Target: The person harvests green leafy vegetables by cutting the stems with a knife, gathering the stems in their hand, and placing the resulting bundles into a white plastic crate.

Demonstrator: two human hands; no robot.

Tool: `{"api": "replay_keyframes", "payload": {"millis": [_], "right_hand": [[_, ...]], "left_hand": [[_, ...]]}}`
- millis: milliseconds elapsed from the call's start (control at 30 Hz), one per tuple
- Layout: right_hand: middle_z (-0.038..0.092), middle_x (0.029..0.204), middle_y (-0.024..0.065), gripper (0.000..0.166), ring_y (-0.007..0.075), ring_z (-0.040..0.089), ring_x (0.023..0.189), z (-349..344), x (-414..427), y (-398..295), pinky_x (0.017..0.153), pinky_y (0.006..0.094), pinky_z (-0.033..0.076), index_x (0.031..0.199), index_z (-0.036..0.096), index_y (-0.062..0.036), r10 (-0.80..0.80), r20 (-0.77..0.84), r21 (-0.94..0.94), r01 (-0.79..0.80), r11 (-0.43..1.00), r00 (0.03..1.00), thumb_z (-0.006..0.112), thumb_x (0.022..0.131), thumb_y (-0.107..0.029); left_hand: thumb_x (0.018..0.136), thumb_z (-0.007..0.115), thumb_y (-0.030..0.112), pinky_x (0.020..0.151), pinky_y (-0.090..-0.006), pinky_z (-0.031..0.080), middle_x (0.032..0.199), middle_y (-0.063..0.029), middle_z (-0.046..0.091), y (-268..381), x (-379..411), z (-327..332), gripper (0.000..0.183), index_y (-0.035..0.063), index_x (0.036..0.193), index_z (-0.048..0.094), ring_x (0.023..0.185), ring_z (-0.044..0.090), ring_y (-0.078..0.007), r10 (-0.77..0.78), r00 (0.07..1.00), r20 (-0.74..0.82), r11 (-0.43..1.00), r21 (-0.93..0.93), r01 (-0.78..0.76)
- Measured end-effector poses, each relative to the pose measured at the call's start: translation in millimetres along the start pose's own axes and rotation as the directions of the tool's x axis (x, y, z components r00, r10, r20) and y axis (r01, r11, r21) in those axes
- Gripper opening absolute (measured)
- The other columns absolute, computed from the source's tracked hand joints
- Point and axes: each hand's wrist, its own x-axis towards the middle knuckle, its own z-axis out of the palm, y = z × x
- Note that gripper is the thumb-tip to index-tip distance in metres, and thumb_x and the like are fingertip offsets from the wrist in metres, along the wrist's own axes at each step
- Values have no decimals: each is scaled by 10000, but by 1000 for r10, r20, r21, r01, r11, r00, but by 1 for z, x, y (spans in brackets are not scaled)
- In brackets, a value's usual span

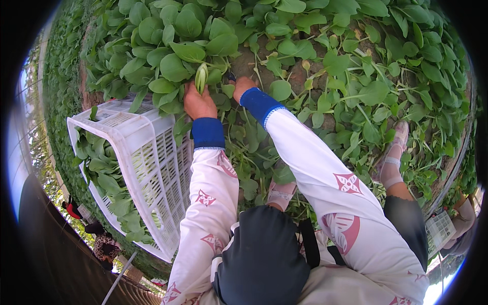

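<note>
My left hand (200, 102) is closed around a leafy green plant, whose pale, tapered bundle of stalks (201, 78) points up between thumb and fingers. Close beside it, to the right, my right hand (244, 86) is low among the stems at the edge of bare soil. A small dark tool (231, 76) shows at its fingertips; most of it is hidden. Dense round-leaved greens (173, 68) stand just beyond and left of my left hand. Cut or fallen leaves (251, 133) lie beneath my forearms.
A white slatted plastic crate (162, 152) sits tilted at my left, with leafy greens (110, 183) inside. My feet (394, 152) are among loose plants. Other people (105, 248) are at lower left, and another person (461, 225) is by a second crate (439, 230) at right.
</note>
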Motion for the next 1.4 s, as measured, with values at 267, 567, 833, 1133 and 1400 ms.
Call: {"api": "replay_keyframes", "payload": {"millis": [267,567,833,1133,1400], "right_hand": [[490,611,-24,423,34,326,416,-42,-93,14,377,202,229,965,602,-44,48,-37,934,18,356,998,502,940,-454],[591,768,-24,146,27,511,684,-116,-176,26,603,186,422,935,626,-29,129,-366,791,235,565,921,688,836,-117],[586,851,-1,267,60,529,730,-71,-191,8,642,214,438,988,604,-11,-191,-83,870,164,464,978,674,873,-242],[634,801,245,391,427,604,787,16,-132,56,751,504,464,890,615,6,-172,163,-90,188,978,972,425,955,-330],[599,671,214,295,401,596,667,5,-115,36,618,480,480,853,566,-16,-293,-77,-180,276,944,953,506,940,-291]], "left_hand": [[871,614,16,523,-212,446,941,-35,541,61,-65,-37,156,-21,1020,584,668,589,-99,-204,946,254,797,-517,311],[850,625,-11,548,-223,508,1208,-92,516,129,-130,-100,318,-19,1164,570,711,644,-134,-161,895,415,800,-476,365],[661,752,37,866,-372,479,1148,-154,576,113,-129,-89,744,43,1333,433,1037,595,-306,183,848,497,959,-281,-42],[739,709,66,782,-435,484,1087,-180,603,43,-68,-70,455,49,1136,486,942,584,-409,-73,984,164,969,245,31],[655,753,142,775,-467,479,939,-228,645,-15,-73,-65,490,18,1065,515,894,604,-430,-290,957,-25,909,306,283]]}}
